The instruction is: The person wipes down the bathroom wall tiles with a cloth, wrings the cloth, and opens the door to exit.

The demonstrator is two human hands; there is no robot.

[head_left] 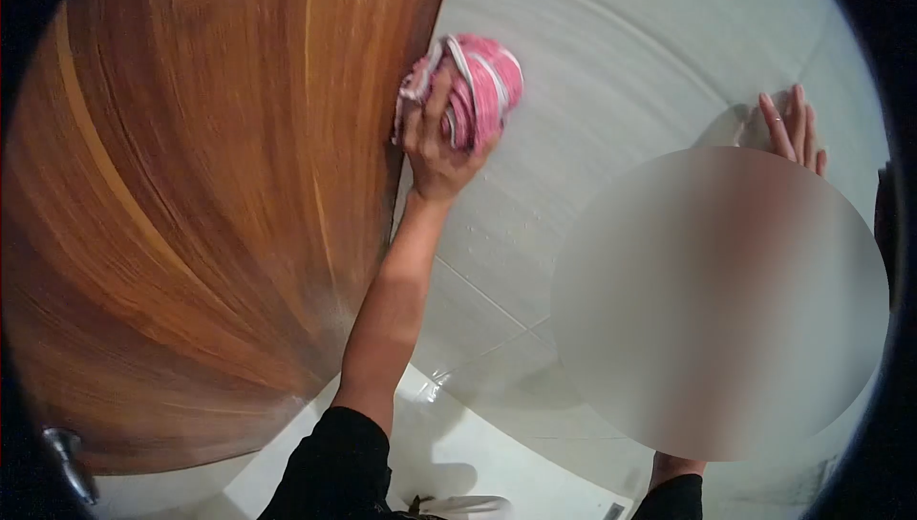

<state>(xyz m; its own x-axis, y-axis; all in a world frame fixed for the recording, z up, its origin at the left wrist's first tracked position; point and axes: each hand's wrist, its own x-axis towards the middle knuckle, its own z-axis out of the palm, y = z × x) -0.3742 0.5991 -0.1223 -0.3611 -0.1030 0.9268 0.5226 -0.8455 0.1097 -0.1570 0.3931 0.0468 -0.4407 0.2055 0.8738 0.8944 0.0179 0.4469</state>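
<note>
In the head view, the cloth [487, 81] should handle as soft, light and floppy (perhaps heavier if damp, which I cannot tell), hard to damage and best held by its bunched folds. It is pink with white stripes, wadded into a thick bundle. It sits against the tiled wall [592, 148], overlapping the right edge of the wooden door [220, 186]. The left hand [441, 159] has its fingers curled around the bundle; the right hand [800, 127], partly blurred, shows extended fingers near the wall, with nothing visible in them.

One head-worn view, forward and down, close before a wooden panel [220, 205] and a pale tiled wall [611, 90].
</note>
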